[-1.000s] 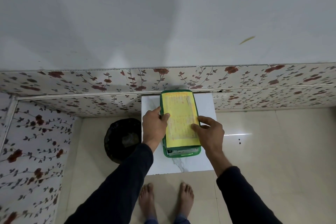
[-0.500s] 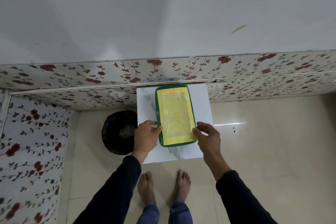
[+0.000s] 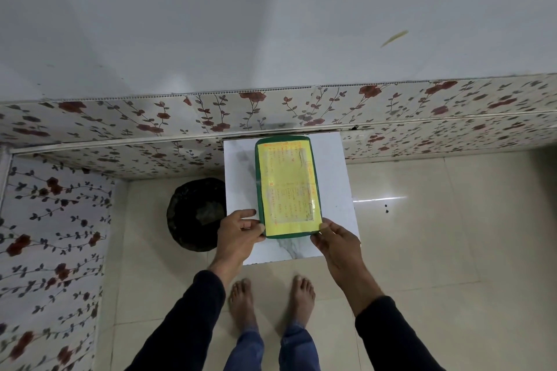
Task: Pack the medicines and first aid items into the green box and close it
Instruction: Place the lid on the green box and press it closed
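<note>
The green box lies on a small white marbled table, its lid down and covered by a yellow printed label. No medicines or first aid items show outside it. My left hand grips the box's near left corner, thumb on the lid. My right hand holds the near right corner, fingers curled against the edge. Whatever is inside the box is hidden by the lid.
A black round bin stands on the floor just left of the table. Floral-panelled walls close the left side and the back. My bare feet stand on beige floor tiles in front of the table.
The lid has gone flat onto the box, so the clear green base no longer shows. Both hands have slid from the lid's sides down to its near corners.
</note>
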